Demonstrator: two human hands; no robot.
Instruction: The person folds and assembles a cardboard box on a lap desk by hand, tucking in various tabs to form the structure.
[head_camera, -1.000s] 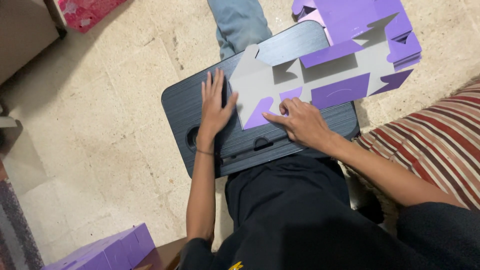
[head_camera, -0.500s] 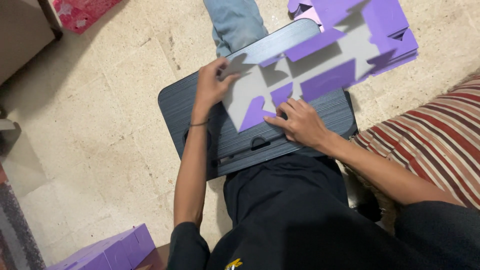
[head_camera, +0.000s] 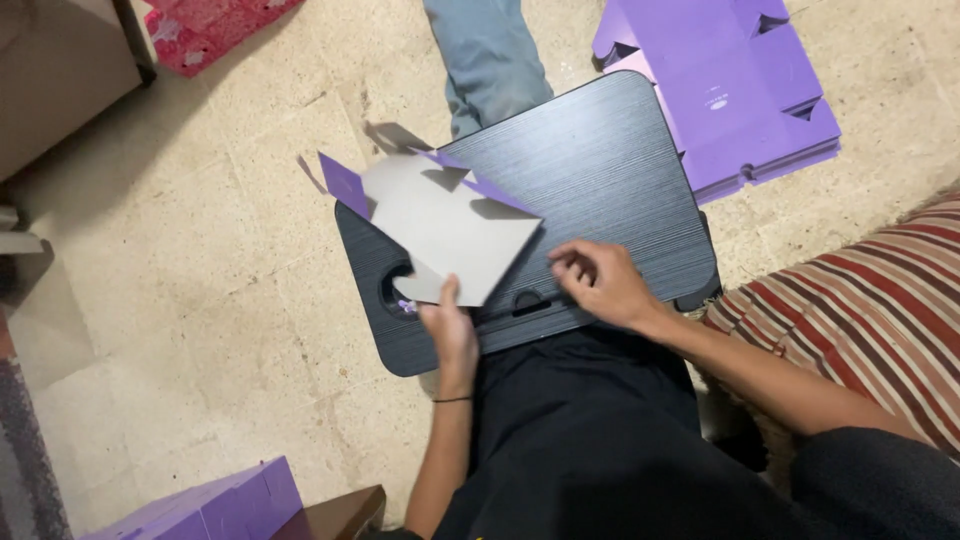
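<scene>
A dark lap tray (head_camera: 600, 170) rests across my legs. My left hand (head_camera: 450, 330) grips the near edge of a folded cardboard box blank (head_camera: 445, 225), grey on the side facing me with purple flaps, and holds it over the tray's left end. My right hand (head_camera: 600, 285) lies on the tray near its front edge, fingers loosely curled, touching the tray and holding nothing. It sits just right of the blank's corner.
A stack of flat purple box blanks (head_camera: 730, 90) lies on the floor beyond the tray at right. A striped cushion (head_camera: 860, 320) is at my right. A purple box (head_camera: 210, 505) stands at lower left and a red patterned item (head_camera: 210, 30) at upper left.
The blank lay flat on the tray under both hands. My left hand has folded it up and carried it leftward off the tray's middle; my right hand has let go of it.
</scene>
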